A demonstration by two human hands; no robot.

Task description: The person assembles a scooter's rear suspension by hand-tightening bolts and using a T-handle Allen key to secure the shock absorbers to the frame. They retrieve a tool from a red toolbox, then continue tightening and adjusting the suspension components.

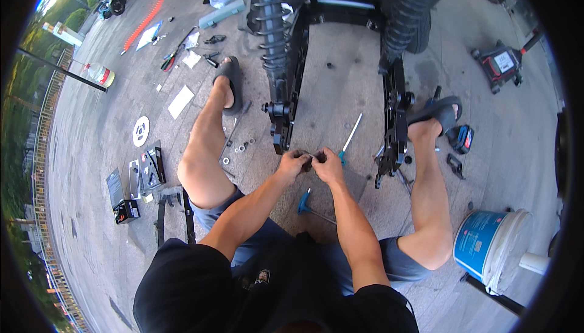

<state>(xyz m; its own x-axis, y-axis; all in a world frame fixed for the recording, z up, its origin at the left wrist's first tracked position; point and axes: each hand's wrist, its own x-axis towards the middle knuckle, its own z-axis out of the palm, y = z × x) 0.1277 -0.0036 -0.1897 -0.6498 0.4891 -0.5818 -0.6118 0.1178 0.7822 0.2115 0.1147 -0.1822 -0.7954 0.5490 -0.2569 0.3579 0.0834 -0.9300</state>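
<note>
My left hand [294, 165] and my right hand [327, 166] meet in front of me, fingertips pinched together. Between them is something small, too small to make out. Just beyond my left hand hangs the end of a black swingarm leg [281, 135], below a coil-spring shock absorber [271, 35]. A second black leg [392, 132] stands to the right, with another shock absorber [403, 22] above it. On the paving past my right hand lies a blue-handled hex key [351, 138]. Another blue T-handle hex key [304, 202] rests nearer to me, below my hands.
Several washers [242, 148] lie by my left leg. Opened boxes [125, 196] and a white disc [140, 131] are at left. To the right stand a blue-and-white bucket [480, 243], a floor jack [499, 65] and a cordless tool battery [462, 139]. A red coiled hose [148, 16] runs far left.
</note>
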